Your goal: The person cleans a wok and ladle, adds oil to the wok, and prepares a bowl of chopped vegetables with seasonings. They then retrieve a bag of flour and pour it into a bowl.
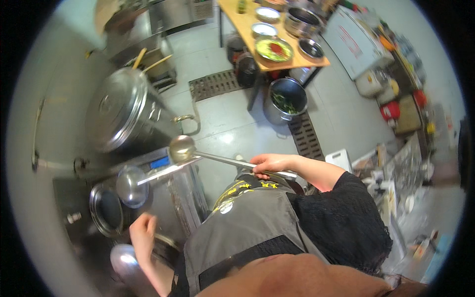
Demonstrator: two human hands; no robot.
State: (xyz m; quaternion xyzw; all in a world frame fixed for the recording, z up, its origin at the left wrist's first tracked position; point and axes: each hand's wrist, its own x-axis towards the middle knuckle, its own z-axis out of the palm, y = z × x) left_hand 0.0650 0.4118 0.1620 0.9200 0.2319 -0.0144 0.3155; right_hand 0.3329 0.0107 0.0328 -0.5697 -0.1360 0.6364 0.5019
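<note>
My right hand (270,165) is closed around the handle of a large metal ladle (222,159). The ladle's round bowl points left, towards a tall lidded steel stockpot (126,111). A second utensil with a shiny flat handle (163,174) lies just under the ladle bowl, its far end hidden. My left hand (143,228) is blurred over the steel stove or counter at lower left; its fingers look curled, and whether it holds anything is unclear. Near it are a clear, round bowl or lid (132,186), an open metal pot (107,211) and a shiny rounded metal vessel (126,258).
A wooden table (274,67) ahead carries metal bowls, a large pot and a plate of yellow-green food with red powder (274,49). A deep pot with greens (285,100) stands on the floor by a drain grate (306,137). A white chest (352,41) and cluttered shelving line the right.
</note>
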